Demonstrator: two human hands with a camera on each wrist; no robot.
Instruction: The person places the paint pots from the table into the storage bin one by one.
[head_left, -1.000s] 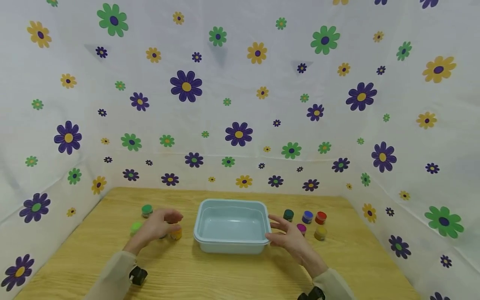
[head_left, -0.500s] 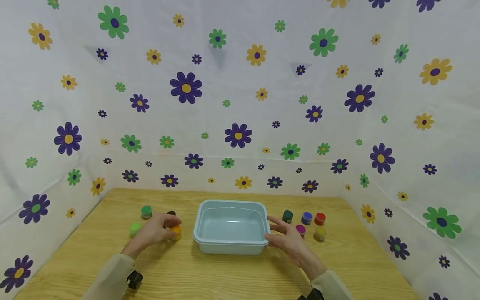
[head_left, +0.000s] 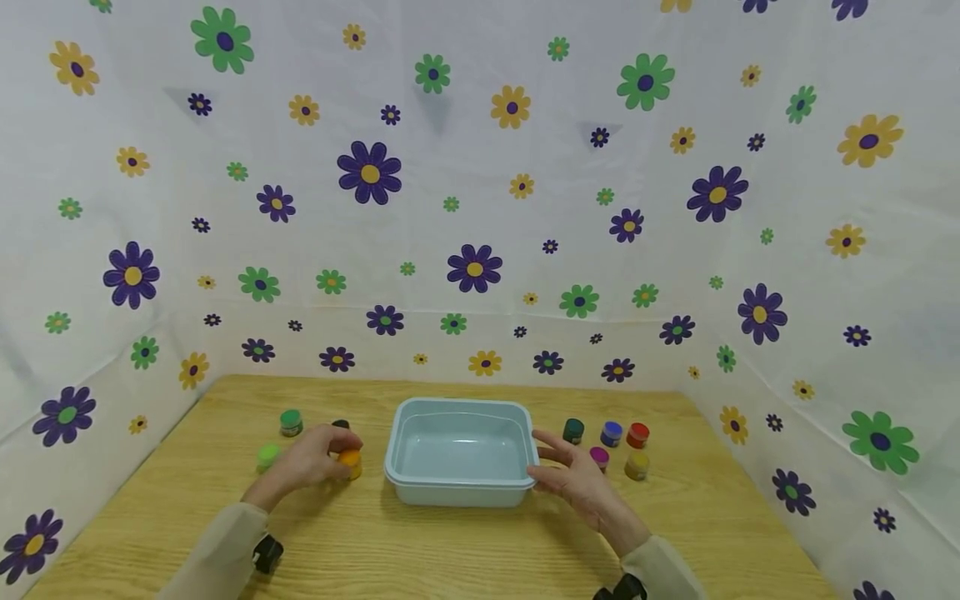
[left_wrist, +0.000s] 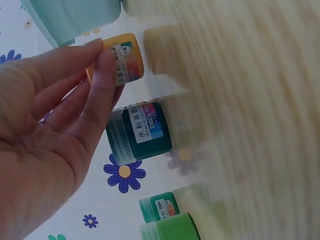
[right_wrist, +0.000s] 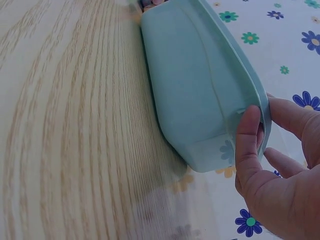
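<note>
My left hand [head_left: 303, 458] pinches a small orange paint jar [head_left: 351, 463] between thumb and fingers, left of the light blue plastic basin [head_left: 461, 483]. In the left wrist view the orange jar [left_wrist: 131, 62] shows its printed label. Just beyond it stands a dark green paint jar [left_wrist: 147, 132] with a clear lid. At the basin's right end, my right hand [head_left: 585, 483] holds the rim. The right wrist view has the thumb on one side of the basin's rim [right_wrist: 250, 75] and other fingers on the far side.
Left of the basin are a green jar [head_left: 291, 423], a light green jar [head_left: 267, 457] and a dark-topped jar [head_left: 341, 424], partly hidden. Right of it stand dark green [head_left: 573, 431], blue [head_left: 611, 433], red [head_left: 637, 435], magenta [head_left: 598, 458] and yellow [head_left: 637, 466] jars. Flowered cloth surrounds the wooden table [head_left: 435, 550].
My left hand has come down onto the orange jar and its fingers have closed round it. The right hand stays at the basin's rim.
</note>
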